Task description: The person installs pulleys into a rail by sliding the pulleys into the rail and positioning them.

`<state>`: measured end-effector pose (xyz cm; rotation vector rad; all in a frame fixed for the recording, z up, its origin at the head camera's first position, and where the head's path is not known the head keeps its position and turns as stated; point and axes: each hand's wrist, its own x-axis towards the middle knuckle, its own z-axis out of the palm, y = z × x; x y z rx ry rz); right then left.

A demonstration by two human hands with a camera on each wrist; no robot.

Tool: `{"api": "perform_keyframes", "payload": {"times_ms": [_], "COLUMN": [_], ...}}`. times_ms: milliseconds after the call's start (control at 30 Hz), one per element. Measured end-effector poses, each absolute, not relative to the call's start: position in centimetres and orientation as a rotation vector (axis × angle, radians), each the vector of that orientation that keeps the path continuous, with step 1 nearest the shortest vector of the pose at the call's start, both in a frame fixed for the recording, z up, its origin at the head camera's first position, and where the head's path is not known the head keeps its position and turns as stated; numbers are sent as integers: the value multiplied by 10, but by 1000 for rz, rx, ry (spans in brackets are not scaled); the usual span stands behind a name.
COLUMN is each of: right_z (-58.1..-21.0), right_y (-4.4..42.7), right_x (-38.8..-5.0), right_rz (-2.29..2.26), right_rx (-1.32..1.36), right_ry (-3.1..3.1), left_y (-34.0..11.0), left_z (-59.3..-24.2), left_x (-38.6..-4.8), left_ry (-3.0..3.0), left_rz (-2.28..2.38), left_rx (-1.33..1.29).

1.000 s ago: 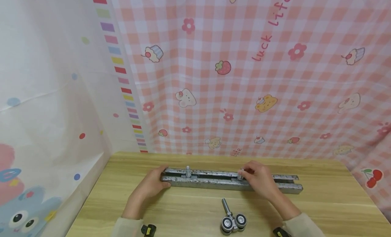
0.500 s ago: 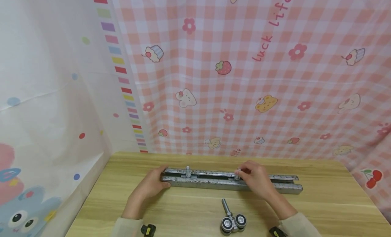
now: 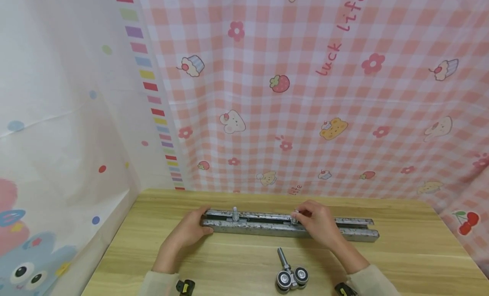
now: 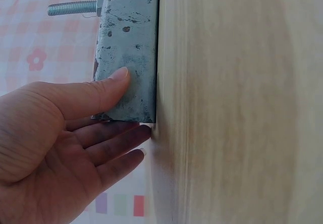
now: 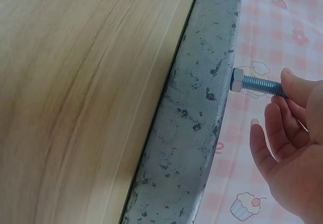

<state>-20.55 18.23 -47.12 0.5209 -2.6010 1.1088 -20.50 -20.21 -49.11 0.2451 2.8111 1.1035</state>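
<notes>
A speckled grey metal rail [image 3: 263, 231] with a slot along its top lies across the wooden table. My left hand [image 3: 188, 231] grips its left end, the thumb [image 4: 108, 90] on the near side face and other fingers at the end. Between thumb and fingertips my right hand [image 3: 321, 224] pinches the end of an upright threaded bolt [image 5: 260, 85] with a hex nut, which stands out of the slot right of the rail's middle. Another threaded bolt [image 3: 235, 213] stands in the slot nearer my left hand. What sits inside the rail under the bolts is mostly hidden.
A roller piece [image 3: 292, 279] with wheels and a threaded bolt lies on the wooden table [image 3: 229, 262], in front of the rail. Behind the table hangs a pink checked cloth [image 3: 259, 160], with a white printed cloth [image 3: 76, 118] on the left.
My right hand has moved a little to the left along the rail, and the bolt it pinches has slid with it. The left hand stays in place at the rail's end.
</notes>
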Motion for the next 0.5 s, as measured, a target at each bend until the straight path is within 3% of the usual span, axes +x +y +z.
{"api": "perform_keyframes", "payload": {"times_ms": [500], "right_z": [-473], "right_y": [178], "right_x": [-209], "right_rz": [1127], "right_rx": [531], "right_ry": [-2587], "left_y": [-202], "left_z": [-491], "left_x": [-205], "left_ry": [2808], "left_rz": [1098], "left_rx": [251]}}
